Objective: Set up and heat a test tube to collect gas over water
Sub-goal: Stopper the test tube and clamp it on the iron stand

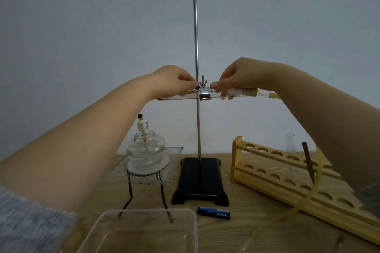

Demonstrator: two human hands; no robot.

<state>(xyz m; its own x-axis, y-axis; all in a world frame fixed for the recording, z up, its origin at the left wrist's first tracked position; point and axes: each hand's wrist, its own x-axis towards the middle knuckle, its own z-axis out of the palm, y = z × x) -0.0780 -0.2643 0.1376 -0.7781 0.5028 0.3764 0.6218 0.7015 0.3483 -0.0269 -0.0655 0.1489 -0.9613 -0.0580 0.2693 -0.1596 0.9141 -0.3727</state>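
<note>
A glass test tube (174, 98) lies horizontally in the metal clamp (204, 92) on the stand rod (196, 26). Its right end carries a stopper (254, 92) joined to a yellow rubber hose (308, 195). My left hand (174, 82) pinches the clamp's wing screw just left of the rod. My right hand (238, 79) grips the tube right of the clamp, near the stopper. A glass alcohol lamp (146, 150), unlit, stands on wire gauze over a tripod (144, 176) below the tube's left end. A clear plastic tub (144, 230) sits at the front.
The stand's black base (200, 181) rests mid-table. A wooden test tube rack (287, 181) lies on the right with one empty tube (290, 144) and a dark rod (308, 162). A blue-black lighter (213, 213) lies in front of the base.
</note>
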